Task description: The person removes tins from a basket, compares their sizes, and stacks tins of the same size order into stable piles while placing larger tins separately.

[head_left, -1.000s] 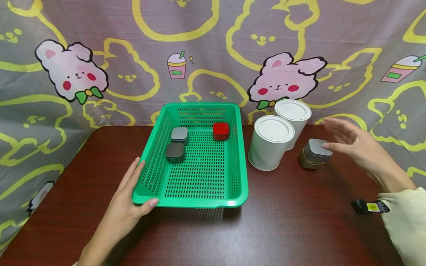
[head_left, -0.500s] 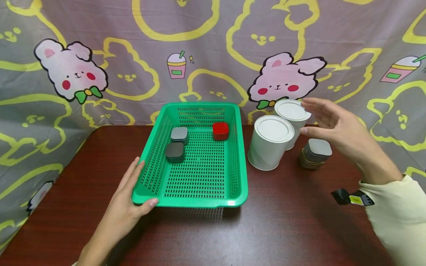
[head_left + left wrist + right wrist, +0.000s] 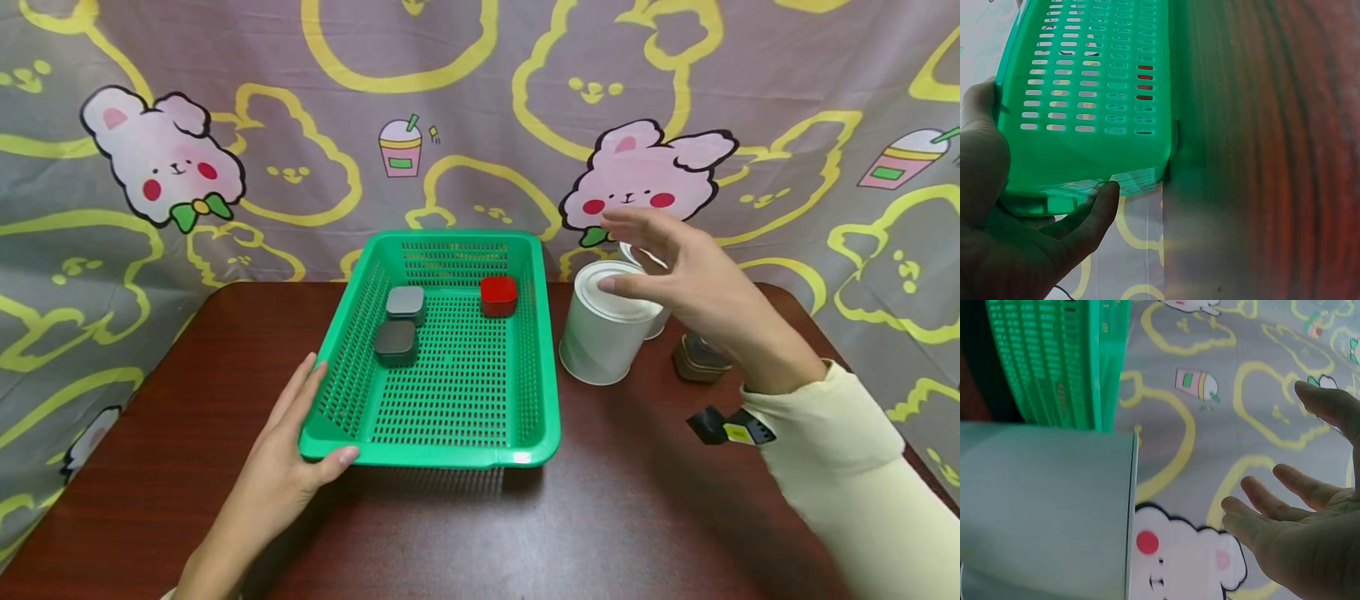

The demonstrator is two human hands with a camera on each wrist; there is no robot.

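Left hand: the left hand [image 3: 288,458] grips the near left corner of a green rectangular plastic basket with perforated walls [image 3: 435,457]; its thumb lies on the near rim, and the other fingers are at the left rim.
Green basket: it stands on the left of two white cans, with its long sides running from near to far.
Boxes inside: at the left there are a small silver-grey box with rounded corners [image 3: 405,302] and, just nearer, a small dark grey box of similar shape [image 3: 396,342]; at the far right there is a small glossy red box [image 3: 498,297].
Right hand: the right hand [image 3: 697,279] is above the cans, with thumb and fingers wide apart and nothing between them; in the right wrist view it appears apart from the can.
White cans: the near white cylindrical can with a round lid [image 3: 598,346] is upright, to the right of the basket; the far white cylindrical can [image 3: 659,322] is just behind it to the right, partly hidden.
Right of the cans: a small dark box stack with a gold-coloured line [image 3: 699,367] is partly covered by the right hand.
Sleeve: a pale cream sleeve [image 3: 832,442] covers the right forearm.
Table: a dark red-brown wooden table [image 3: 585,517] carries everything.
Behind: a grey-mauve cloth with printed rabbits [image 3: 255,50] hangs.
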